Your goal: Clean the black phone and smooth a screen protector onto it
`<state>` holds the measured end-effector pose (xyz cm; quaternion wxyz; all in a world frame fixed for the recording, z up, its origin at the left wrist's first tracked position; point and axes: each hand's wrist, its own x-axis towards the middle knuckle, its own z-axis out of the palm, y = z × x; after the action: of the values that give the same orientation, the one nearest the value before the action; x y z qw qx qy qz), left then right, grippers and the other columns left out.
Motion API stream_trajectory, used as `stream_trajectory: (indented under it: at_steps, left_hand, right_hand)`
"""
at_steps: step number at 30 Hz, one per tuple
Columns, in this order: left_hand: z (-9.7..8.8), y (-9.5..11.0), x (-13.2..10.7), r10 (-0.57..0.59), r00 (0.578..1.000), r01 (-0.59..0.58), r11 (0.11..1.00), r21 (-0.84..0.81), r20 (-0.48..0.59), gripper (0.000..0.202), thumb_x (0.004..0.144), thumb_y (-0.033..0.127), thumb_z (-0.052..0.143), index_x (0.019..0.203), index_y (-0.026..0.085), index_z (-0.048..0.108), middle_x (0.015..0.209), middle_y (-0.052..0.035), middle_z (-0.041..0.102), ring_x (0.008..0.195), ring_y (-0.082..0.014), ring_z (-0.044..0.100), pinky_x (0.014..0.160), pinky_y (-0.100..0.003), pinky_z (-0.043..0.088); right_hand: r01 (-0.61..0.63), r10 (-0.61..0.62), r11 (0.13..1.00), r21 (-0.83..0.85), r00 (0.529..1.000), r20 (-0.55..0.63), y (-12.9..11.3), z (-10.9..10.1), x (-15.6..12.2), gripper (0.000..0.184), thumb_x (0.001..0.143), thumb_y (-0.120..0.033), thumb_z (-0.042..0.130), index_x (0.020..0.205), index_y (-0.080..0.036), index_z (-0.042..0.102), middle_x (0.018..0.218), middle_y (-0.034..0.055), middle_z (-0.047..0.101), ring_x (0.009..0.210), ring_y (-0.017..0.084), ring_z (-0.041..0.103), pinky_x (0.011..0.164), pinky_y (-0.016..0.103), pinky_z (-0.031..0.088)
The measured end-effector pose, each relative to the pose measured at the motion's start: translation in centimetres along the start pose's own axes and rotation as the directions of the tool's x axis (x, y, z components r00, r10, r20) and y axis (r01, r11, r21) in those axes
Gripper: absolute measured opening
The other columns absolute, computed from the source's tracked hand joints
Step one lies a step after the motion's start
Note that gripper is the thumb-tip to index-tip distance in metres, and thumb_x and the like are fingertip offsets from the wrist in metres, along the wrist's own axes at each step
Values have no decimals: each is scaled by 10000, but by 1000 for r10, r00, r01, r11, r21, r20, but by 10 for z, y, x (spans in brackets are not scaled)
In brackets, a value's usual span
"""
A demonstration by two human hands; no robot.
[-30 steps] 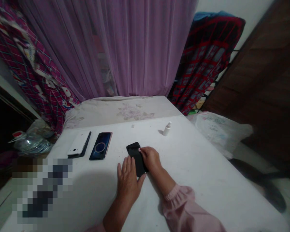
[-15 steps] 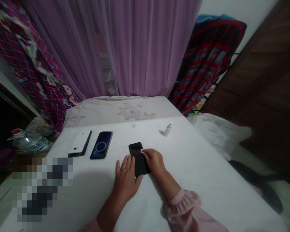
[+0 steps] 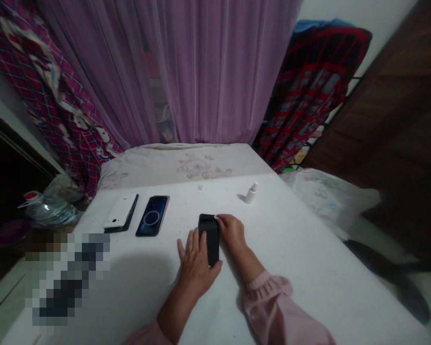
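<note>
A black smartphone (image 3: 213,247) lies on the white-covered table in front of me, its far end darker and glossier than the rest. My left hand (image 3: 194,261) rests along its left side with fingers stretched and spread, the thumb at the near edge. At the phone's far right corner, my right hand (image 3: 233,234) is closed in a pinch. A bit of a small white wad (image 3: 216,217) shows at its fingertips, touching the phone's edge; most of the wad is hidden.
A white spray bottle (image 3: 251,193) stands to the right. On the left lie a blue phone (image 3: 152,218) with a ring on its back, over another phone, and a white phone (image 3: 119,212) on a dark one. A small pale square (image 3: 200,187) lies further back. Purple curtains (image 3: 208,72) hang behind.
The phone has turned to lie straighter. My right hand with the white wad has moved up from the phone's right side to its far right corner. My left hand has shifted slightly right.
</note>
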<state>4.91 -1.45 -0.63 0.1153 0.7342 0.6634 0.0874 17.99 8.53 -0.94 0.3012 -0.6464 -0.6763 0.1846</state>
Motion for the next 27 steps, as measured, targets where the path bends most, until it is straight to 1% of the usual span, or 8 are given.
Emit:
stream_trajectory:
  at_steps: [3, 7, 10, 13, 15, 18, 23, 27]
  left_hand:
    - [-17, -10, 3, 85, 992, -83, 996, -26, 93, 868, 749, 369, 578, 1509, 74, 282, 1591, -194, 239, 1485, -348, 174, 1174, -628, 56]
    - [-28, -33, 9, 235, 953, -231, 972, -45, 189, 916, 664, 286, 579, 1512, 108, 282, 1590, -134, 281, 1489, -315, 179, 1199, -580, 54]
    - [-20, -48, 8, 191, 978, -193, 981, 13, 77, 835, 698, 262, 567, 1488, 126, 336, 1569, -141, 335, 1473, -328, 229, 1190, -592, 88]
    - [-5, -57, 2, 166, 983, -164, 986, 33, -82, 728, 815, 369, 554, 1468, 112, 361, 1529, -178, 399, 1438, -347, 315, 1170, -598, 171]
    - [3, -59, -1, 186, 973, -183, 982, 37, -137, 713, 861, 442, 532, 1466, 106, 359, 1512, -189, 422, 1427, -347, 337, 1163, -585, 208]
    - [6, -60, 0, 232, 964, -227, 972, 51, -130, 690, 880, 453, 518, 1461, 114, 367, 1513, -179, 424, 1426, -334, 345, 1167, -561, 220]
    - [1, -63, 3, 269, 957, -264, 963, 61, -111, 683, 874, 448, 524, 1462, 139, 367, 1521, -157, 421, 1432, -312, 340, 1177, -538, 217]
    - [0, -60, 4, 249, 964, -243, 968, 65, -96, 684, 864, 436, 544, 1447, 116, 387, 1531, -171, 400, 1442, -312, 319, 1184, -538, 203]
  right_hand:
    - [34, -34, 999, -2, 999, 40, -1, -1, 15, 201, 897, -242, 585, 923, -236, 785, 992, 62, 771, 958, 230, 711, 853, 311, 524]
    - [94, -96, 995, 26, 992, 79, 7, -7, 10, 179, 875, -226, 608, 904, -261, 781, 969, 25, 775, 934, 196, 712, 851, 282, 523]
    - [119, -122, 991, 56, 991, 54, 22, -15, -6, 196, 881, -247, 583, 930, -262, 772, 967, 19, 772, 929, 191, 708, 857, 298, 527]
    - [103, -105, 992, 71, 994, 25, 35, -21, -22, 209, 878, -278, 569, 934, -269, 770, 956, 18, 770, 912, 197, 709, 847, 317, 535]
    - [92, -93, 994, 63, 996, 18, 38, -22, -27, 220, 880, -287, 560, 943, -271, 770, 962, 19, 770, 912, 201, 710, 844, 323, 538]
    - [91, -91, 996, 25, 996, 15, 30, -17, -21, 223, 889, -272, 558, 953, -273, 771, 975, 23, 770, 929, 210, 708, 844, 326, 536]
    - [125, -124, 991, -38, 992, 39, 9, -2, 4, 191, 891, -243, 587, 919, -265, 774, 961, 32, 772, 921, 209, 707, 839, 312, 526]
    - [204, -203, 979, -27, 979, 22, 9, -1, 1, 193, 895, -213, 578, 936, -237, 765, 975, 46, 765, 927, 197, 691, 862, 306, 514]
